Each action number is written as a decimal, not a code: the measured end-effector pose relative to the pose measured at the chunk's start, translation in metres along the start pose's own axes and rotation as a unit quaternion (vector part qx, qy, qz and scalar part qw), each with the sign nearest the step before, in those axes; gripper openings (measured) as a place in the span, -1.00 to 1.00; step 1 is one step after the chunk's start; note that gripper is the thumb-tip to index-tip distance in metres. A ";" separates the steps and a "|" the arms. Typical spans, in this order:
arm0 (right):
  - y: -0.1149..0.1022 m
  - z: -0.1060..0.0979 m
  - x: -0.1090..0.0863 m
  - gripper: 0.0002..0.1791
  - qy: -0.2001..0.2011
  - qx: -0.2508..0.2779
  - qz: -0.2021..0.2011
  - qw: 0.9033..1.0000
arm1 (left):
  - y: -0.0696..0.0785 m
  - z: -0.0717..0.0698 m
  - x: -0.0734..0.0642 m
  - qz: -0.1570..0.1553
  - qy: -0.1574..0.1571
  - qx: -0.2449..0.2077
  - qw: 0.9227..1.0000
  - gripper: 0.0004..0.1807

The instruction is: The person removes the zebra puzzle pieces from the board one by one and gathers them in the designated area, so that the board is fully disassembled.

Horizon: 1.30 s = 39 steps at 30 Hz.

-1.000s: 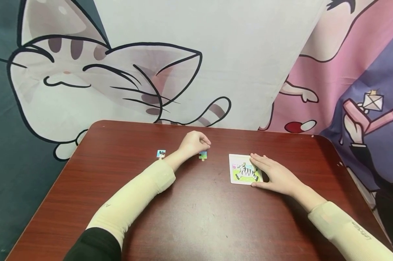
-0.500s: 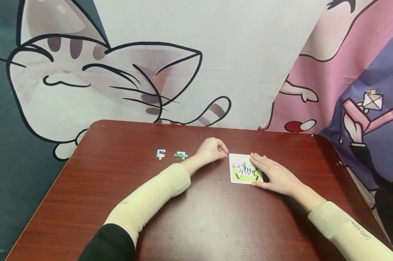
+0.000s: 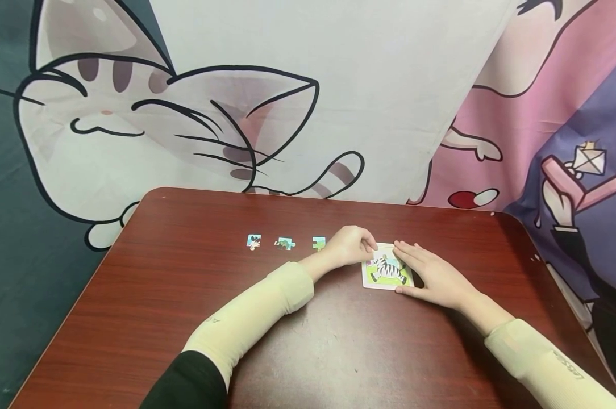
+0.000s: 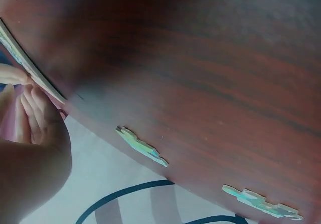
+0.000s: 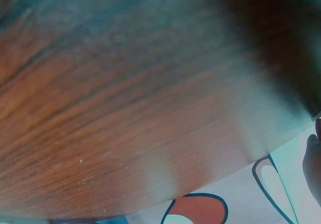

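In the head view, a small square zebra jigsaw puzzle [image 3: 387,271] in a white-edged tray lies on the table. My left hand [image 3: 350,245] is over its upper left corner, fingers bent and fingertips close to the tray; no piece shows between them. Straight fingers of my right hand [image 3: 431,272] rest on the tray's right side, with the thumb at the lower right corner. Left of the tray lie three loose pieces: a green and blue piece [image 3: 319,243], another green and blue piece [image 3: 285,243] and a black-and-white one [image 3: 254,241]. The left wrist view shows the tray edge [image 4: 30,66] beside the left fingertips.
Everything lies on a reddish-brown wooden table [image 3: 298,352] with rounded far corners. Directly behind it hangs a cloth backdrop [image 3: 369,102] with cartoon drawings. Both forearms wear pale sleeves [image 3: 267,295]. In the right wrist view, mostly bare tabletop [image 5: 125,108] shows.
My left hand has moved right, from above the loose pieces to the tray's upper left corner, uncovering the middle and right loose pieces. The right hand has stayed on the tray.
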State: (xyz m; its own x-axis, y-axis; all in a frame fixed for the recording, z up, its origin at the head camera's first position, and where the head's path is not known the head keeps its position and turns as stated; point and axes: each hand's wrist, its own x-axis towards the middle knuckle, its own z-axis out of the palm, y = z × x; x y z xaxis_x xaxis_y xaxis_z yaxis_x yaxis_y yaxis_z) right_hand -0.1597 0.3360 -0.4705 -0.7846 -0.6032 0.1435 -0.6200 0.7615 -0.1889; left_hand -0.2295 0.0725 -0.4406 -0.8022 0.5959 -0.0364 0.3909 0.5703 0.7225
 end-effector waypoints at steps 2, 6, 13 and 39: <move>-0.001 0.000 0.000 0.00 0.003 0.000 -0.003 1.000 | 0.000 0.001 0.000 0.017 -0.012 0.021 1.000 -0.87; -0.002 -0.001 -0.001 -0.03 0.006 -0.002 -0.009 1.000 | -0.001 0.003 0.001 0.036 -0.025 0.055 0.998 -0.86; -0.003 0.002 -0.001 -0.08 0.008 -0.006 -0.028 1.000 | -0.003 0.007 0.000 0.037 -0.027 0.066 0.997 -0.86; -0.004 0.007 -0.002 -0.23 0.025 -0.036 -0.069 0.997 | 0.000 0.011 -0.001 0.038 -0.038 0.158 0.986 -0.78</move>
State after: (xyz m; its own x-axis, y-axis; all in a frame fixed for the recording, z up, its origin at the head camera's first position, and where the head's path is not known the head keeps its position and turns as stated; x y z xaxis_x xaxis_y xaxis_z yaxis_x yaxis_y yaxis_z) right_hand -0.1556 0.3322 -0.4766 -0.6893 -0.6926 0.2126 -0.7199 0.6877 -0.0936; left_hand -0.2240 0.0784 -0.4478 -0.7335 0.6778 -0.0509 0.5795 0.6627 0.4745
